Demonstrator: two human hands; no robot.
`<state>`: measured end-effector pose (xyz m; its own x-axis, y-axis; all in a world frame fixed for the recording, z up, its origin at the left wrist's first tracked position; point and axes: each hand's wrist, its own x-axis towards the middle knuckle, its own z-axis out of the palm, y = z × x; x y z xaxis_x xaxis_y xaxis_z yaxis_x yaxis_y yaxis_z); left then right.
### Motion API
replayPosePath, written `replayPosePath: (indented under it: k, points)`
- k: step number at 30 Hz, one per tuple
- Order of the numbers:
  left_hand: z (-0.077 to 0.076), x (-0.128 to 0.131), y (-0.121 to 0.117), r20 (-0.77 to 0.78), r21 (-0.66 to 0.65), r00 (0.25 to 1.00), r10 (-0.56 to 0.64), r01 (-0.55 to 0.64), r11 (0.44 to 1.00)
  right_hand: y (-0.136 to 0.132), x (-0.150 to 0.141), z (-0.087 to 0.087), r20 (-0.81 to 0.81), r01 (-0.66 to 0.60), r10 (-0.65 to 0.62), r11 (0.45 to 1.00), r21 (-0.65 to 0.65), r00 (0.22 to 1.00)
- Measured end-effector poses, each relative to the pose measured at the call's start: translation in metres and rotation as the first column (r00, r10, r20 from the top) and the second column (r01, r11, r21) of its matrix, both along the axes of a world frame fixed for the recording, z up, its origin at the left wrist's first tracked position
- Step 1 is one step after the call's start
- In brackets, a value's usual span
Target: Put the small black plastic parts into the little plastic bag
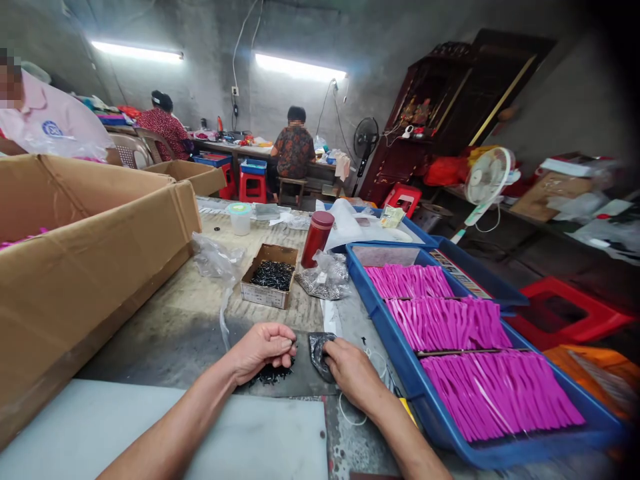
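Observation:
My left hand [265, 350] is closed in a pinch, thumb against fingertips; whatever it holds is too small to name. Just beneath it, a loose pile of small black pieces [274, 375] lies on a dark mat [200, 367]. The fingers of my right hand [347, 367] are bent together at a shiny black plastic bag or dish [319, 353], their tips partly hidden in it. Beyond my hands, a small cardboard box [265, 295] holds many thin black pieces [273, 273]. Beside that box sits a clear bag of small metallic parts [325, 283].
A blue tray [370, 293] of bundled magenta strips [445, 323] stands at right. The large carton [100, 253] walls off the left. A dark red canister [317, 239] and a lidded tub [240, 220] stand farther back. Other people sit beyond; a white fan [490, 177] is at right.

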<state>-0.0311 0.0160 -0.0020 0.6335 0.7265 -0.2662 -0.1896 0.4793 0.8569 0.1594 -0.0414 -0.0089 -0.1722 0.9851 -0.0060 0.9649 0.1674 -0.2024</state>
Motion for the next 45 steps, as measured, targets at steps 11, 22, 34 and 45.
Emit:
replayPosePath:
  k: [11,22,34,45]
  points:
    - [0.004,0.002,-0.003,-0.026,0.05,0.999,-0.02,0.021,0.999,-0.003,-0.002,-0.002,0.052,-0.018,0.017,1.0,0.015,0.998]
    - [0.001,0.002,-0.003,-0.099,0.007,0.995,-0.034,0.035,0.999,-0.007,0.002,-0.001,-0.066,-0.005,0.007,0.999,0.033,0.998]
    - [0.005,0.004,-0.004,-0.111,-0.001,0.993,-0.033,0.033,0.999,-0.012,0.002,0.006,-0.491,0.148,-0.096,0.987,0.067,0.866]
    - [0.002,0.004,-0.004,-0.12,0.015,0.991,-0.057,0.059,0.998,-0.007,0.003,0.002,-0.229,0.103,-0.101,0.995,-0.006,0.968]
